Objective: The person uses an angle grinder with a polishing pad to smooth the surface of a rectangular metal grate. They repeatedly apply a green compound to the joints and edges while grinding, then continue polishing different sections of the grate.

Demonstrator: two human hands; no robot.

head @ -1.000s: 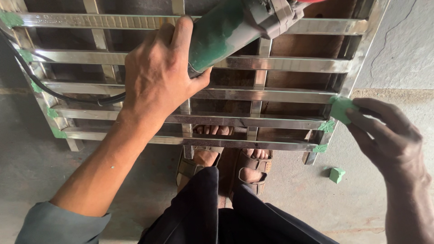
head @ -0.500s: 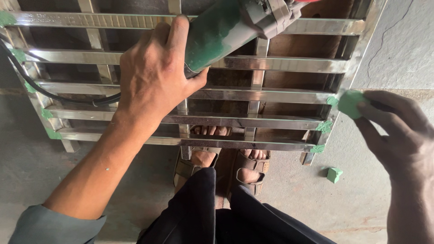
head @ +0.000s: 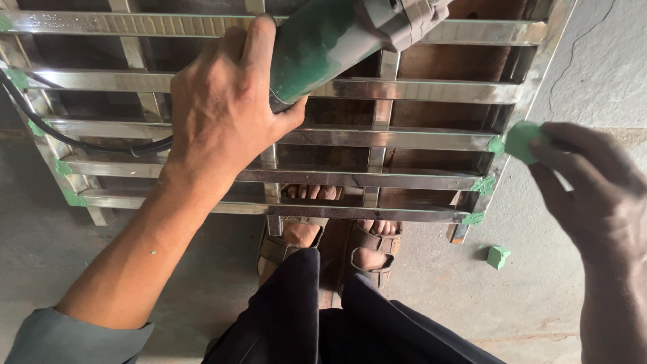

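Green grinder [head: 323,47] gripped by left hand [head: 222,114]; right hand [head: 593,182] pinches green block [head: 522,140].

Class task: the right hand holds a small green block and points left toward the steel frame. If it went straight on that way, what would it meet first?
Probably the steel frame: the right hand has the green block beside the frame's right upright, at a green smear. Depth is unclear; it may be touching.

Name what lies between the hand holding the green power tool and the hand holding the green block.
In the head view, shiny bars of the steel grille span between the left hand and right hand.
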